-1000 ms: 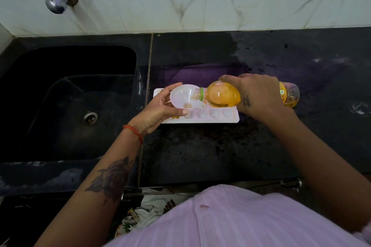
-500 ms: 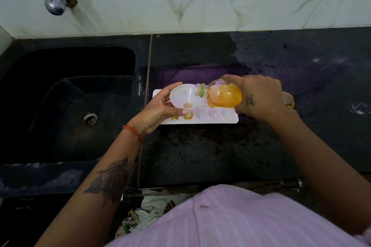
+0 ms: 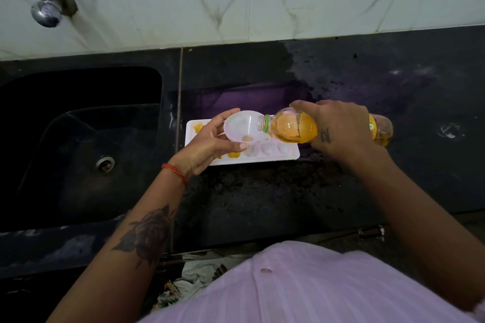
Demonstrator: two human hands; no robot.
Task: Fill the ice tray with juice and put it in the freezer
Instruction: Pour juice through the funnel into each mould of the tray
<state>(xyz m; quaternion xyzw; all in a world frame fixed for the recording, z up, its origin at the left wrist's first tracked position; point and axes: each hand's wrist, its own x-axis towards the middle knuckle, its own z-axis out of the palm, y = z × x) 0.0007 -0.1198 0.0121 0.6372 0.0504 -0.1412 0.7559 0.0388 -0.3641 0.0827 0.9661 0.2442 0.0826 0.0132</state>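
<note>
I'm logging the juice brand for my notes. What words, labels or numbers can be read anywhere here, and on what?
Nothing can be read.
Juice bottle label: a yellow and green strip beside the right hand, mostly covered, too blurred to read.
Right hand tattoo: a small dark mark, not legible as text.
Ice tray, funnel: no text.

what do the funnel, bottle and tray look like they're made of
Funnel: translucent whitish plastic, most likely; the tray shows faintly through it.
Bottle: clear glossy plastic, it seems; the orange juice is visible through its wall.
Tray: opaque white plastic, smooth, with moulded rounded cells.
</note>
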